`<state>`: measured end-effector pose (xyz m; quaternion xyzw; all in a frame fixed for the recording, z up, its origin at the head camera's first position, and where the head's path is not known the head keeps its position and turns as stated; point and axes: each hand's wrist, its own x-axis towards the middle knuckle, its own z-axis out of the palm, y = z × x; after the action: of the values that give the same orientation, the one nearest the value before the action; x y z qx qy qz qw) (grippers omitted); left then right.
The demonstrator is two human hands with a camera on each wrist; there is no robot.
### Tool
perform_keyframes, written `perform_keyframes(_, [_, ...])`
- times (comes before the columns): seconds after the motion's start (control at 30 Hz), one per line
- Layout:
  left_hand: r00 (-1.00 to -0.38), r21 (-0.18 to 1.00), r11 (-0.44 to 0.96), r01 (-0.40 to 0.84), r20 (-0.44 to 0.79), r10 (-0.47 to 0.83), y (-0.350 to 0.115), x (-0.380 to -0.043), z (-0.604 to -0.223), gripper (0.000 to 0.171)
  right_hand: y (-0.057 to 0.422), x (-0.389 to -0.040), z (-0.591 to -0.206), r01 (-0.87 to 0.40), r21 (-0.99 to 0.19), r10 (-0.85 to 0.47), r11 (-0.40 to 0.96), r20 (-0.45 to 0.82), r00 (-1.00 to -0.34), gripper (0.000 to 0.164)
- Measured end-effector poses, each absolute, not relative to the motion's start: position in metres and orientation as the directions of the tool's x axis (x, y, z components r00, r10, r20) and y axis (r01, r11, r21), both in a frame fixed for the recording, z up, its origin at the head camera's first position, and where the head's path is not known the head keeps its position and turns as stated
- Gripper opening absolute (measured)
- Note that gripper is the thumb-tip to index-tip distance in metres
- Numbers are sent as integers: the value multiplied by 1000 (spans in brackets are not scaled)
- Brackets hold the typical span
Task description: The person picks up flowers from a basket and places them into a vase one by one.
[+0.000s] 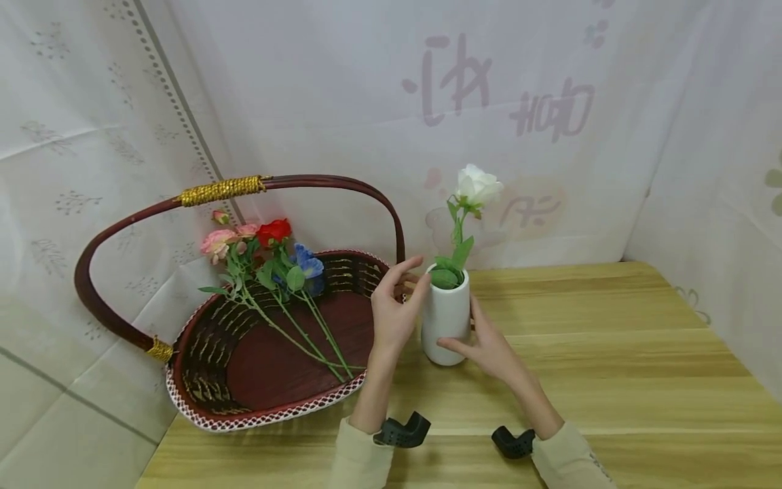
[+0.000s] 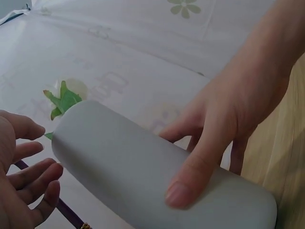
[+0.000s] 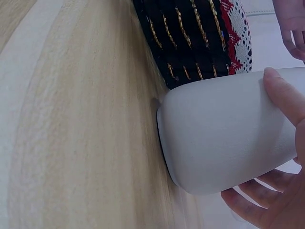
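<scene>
A white vase (image 1: 447, 322) stands upright on the wooden table, with a white artificial rose (image 1: 477, 185) rising from its mouth on a leafy green stem. My right hand (image 1: 490, 343) holds the vase low on its right side, the thumb across the front and the fingers around the back. Beside the vase's rim on the left is my left hand (image 1: 396, 309), its fingers loosely bent and holding nothing. In the left wrist view a gap shows between the left hand (image 2: 28, 174) and the vase (image 2: 143, 162).
Left of the vase sits a dark red woven basket (image 1: 281, 339) with a tall arched handle (image 1: 222, 191). A pink flower (image 1: 218, 244), a red flower (image 1: 273, 232) and a blue flower (image 1: 307, 261) lie in it, stems toward the near rim. A patterned cloth (image 1: 342, 88) hangs behind.
</scene>
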<state>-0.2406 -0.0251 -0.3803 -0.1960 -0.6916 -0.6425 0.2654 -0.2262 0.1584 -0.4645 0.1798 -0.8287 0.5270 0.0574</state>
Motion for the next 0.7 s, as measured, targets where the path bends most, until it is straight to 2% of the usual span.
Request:
perform_keyframes(0.3, [-788, 781, 151, 606, 616, -19, -35, -239, -385, 31, 160, -226, -464, -354, -855, -241, 379, 279, -930, 108])
perform_keyframes(0.7, [-777, 768, 199, 609, 628, -44, -43, -239, -388, 32, 159, -227, -464, -379, -843, -245, 380, 304, -921, 108])
